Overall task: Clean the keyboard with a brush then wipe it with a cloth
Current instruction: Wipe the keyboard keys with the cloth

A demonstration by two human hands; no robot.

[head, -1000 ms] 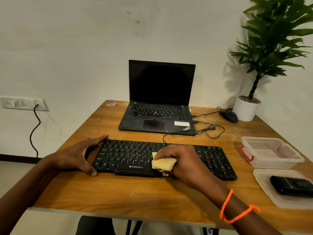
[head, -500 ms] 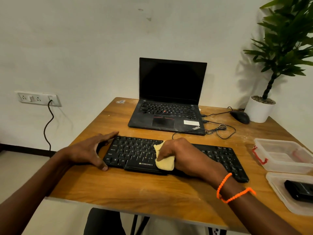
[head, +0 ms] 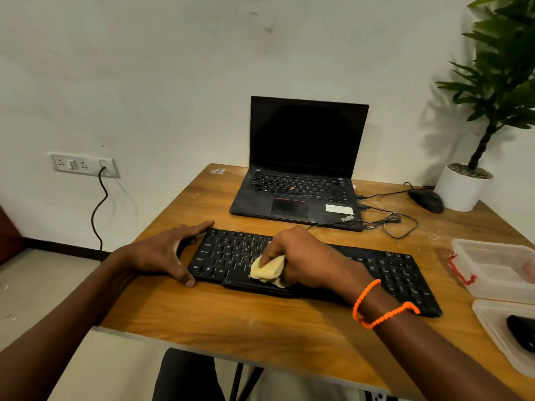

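Observation:
A black keyboard lies across the front of the wooden table. My right hand grips a bunched yellow cloth and presses it on the keys left of the keyboard's middle, near the front edge. My left hand brackets the keyboard's left end, thumb at the front corner and fingers at the back corner. No brush is plainly visible.
An open black laptop stands behind the keyboard, with a cable and a black mouse to its right. A potted plant fills the back right corner. Two clear plastic containers sit at the right edge; the nearer holds a dark object.
My right hand has slid the cloth leftward over the keys. My left hand keeps its hold on the keyboard's left end. The camera view has swung to the left.

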